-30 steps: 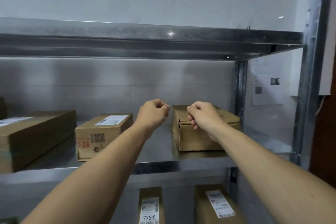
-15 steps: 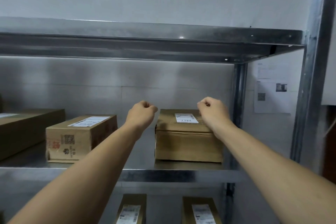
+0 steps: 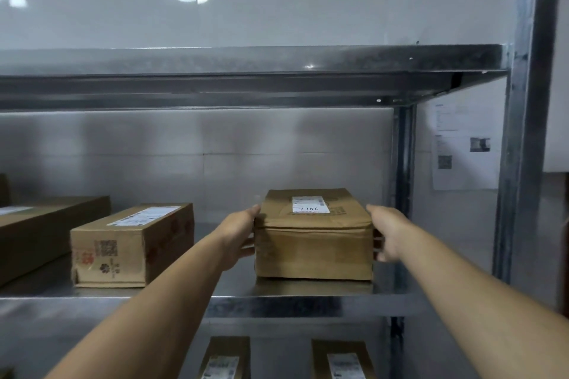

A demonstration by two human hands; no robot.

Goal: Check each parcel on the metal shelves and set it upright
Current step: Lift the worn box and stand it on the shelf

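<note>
Half a second back: two closed fists held over the parcel, touching nothing. Now opened and clamped on it from both sides. Left hand against the left face, thumb up at the top edge, fingers lower on the same face. Right hand against the right face, fingers curled round the near corner. No telling how far the hidden fingertips reach along either side.

Still lying flat on the shelf, at its right end near the post, label facing up, base on the metal. Meaning for the task, as a judgement: reach finished and grip taken, but the lift or tip to check it and stand it upright not yet begun.

Counted: two hands, both on the one parcel. Five parcels in view.
- Three on this shelf: the gripped one, a second parcel well apart to its left, and a long parcel just beyond that at the left edge.
- Two on the level beneath, only their tops seen: a lower-left parcel and a lower-right parcel.

One label showing on each. One notice on the wall past the post.
</note>
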